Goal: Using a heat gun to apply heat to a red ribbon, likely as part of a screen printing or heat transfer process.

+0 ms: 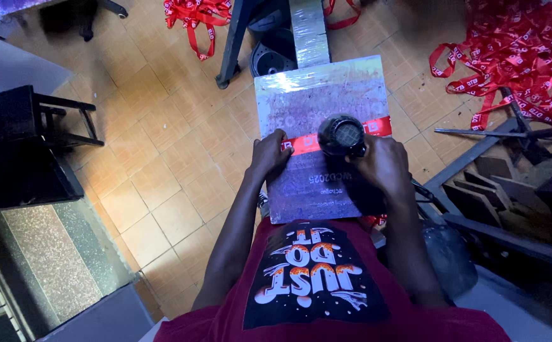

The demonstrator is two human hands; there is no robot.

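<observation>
Gripping hard with my right hand (383,166), I've got my fingers wrapped shut around the handle of the black hair dryer (342,135), its round grilled back end facing up at me and its nozzle aimed down. Straight under it lies the red ribbon (307,144), stretched flat across the printing board (317,101) from left to right. That long axis runs crosswise to me, rising slightly toward the right edge, where a short red end shows past the dryer.

My left hand (269,154) sits at the ribbon's left end, fingertips pressed down on it near the board's left edge, pinning the strip to the surface. So the ribbon spans between my two hands: left holding it down, right hovering the dryer over its middle. Whether the nozzle touches the ribbon I can't tell, since the dryer body hides it.

The board itself is pale, shiny and film-wrapped, jutting away from my lap on a narrow arm of its stand.

Further out, on the tiled floor (162,158), a big heap of red ribbons (516,57) lies to my right, well apart, and a smaller bunch (197,19) to the upper left. A dark stool (35,120) stands off to my left.
</observation>
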